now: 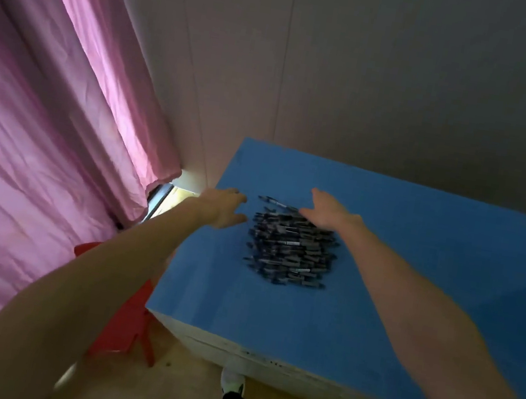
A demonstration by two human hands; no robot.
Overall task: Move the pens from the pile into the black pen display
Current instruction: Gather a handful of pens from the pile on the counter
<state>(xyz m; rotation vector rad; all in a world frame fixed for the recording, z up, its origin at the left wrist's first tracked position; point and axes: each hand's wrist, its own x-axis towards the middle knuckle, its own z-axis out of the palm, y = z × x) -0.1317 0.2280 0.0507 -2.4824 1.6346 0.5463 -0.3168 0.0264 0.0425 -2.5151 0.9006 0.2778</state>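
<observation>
I see grey wall (409,77) | pink curtain (36,131), daylight at its edge | blue table (272,310) | red stool (127,322) | wooden floor (178,388)

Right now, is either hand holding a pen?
No: the left hand and right hand are open, fingers spread, at the far end of the pen pile, gripping nothing.

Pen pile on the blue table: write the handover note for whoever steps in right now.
Left hand: open, holding nothing, at the left of the pen pile.
Right hand: open, fingers spread over the pile's far edge, gripping nothing.
One stray pen lies just beyond the pile, between the hands.
The pile sits on the blue table.
Black pen display: not clearly in view.
Done: no pens seen moved.
Left: all of the pile.
</observation>
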